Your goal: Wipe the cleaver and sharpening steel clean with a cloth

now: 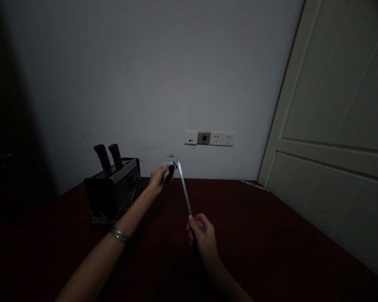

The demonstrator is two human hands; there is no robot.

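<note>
My left hand (pixel 157 177) is closed on a small white-and-black cloth (pixel 169 173), reaching forward beside the rod's tip. Whether the cloth touches the tip is too dark to tell. My right hand (pixel 203 235) is wrapped round the dark handle of a long, slim metal rod (pixel 185 188) that points up and away. It looks like a honing steel, though a narrow blade seen edge-on cannot be ruled out. To the left of my left hand stands a dark knife block (pixel 115 188) with two black knife handles (pixel 103 157) sticking out of its top.
Underneath is a dark red tabletop (pixel 239 218), ending at a pale wall (pixel 164 84). Sockets and a switch (pixel 209 138) are set low in the wall. A panelled white door (pixel 327 147) rises at the right; a thin flat strip (pixel 254 185) lies near it. The light is dim.
</note>
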